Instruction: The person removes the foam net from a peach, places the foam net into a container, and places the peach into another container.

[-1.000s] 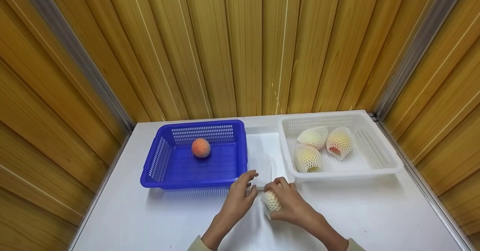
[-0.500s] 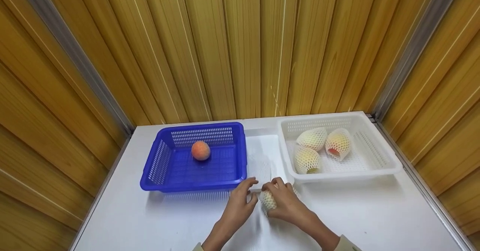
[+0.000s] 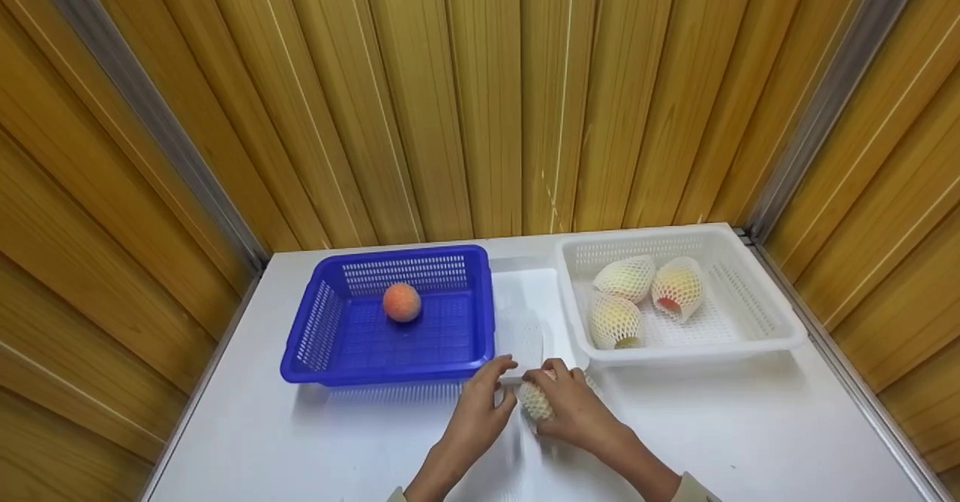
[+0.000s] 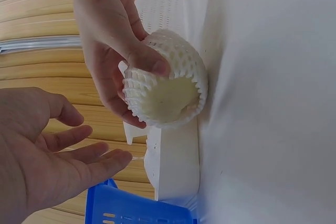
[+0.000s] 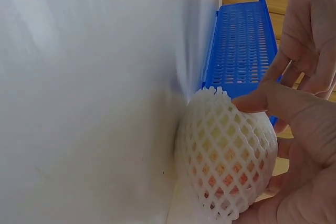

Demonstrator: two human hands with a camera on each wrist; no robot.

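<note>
My right hand (image 3: 574,408) grips a peach in a white foam net (image 3: 535,403), low over the table's front middle. The right wrist view shows reddish and yellow skin through the mesh of the netted peach (image 5: 226,156), with the thumb on the net near one end. In the left wrist view, the net's open end faces the camera, and pale yellow fruit (image 4: 170,98) shows inside its scalloped edge. My left hand (image 3: 480,408) hovers just left of the peach, fingers relaxed and apart from it, holding nothing.
A blue basket (image 3: 382,377) at left holds one bare peach (image 3: 402,302). The white basket (image 3: 697,351) at right holds three netted fruits (image 3: 679,288). Between them lies a shallow white tray (image 3: 540,284) with white foam nets (image 3: 527,337). Wood-look panels (image 3: 480,112) enclose the table.
The netted peach has turned in my right hand, so net now shows on both sides of that hand. My left hand stays beside it. In the last half second almost nothing moves.
</note>
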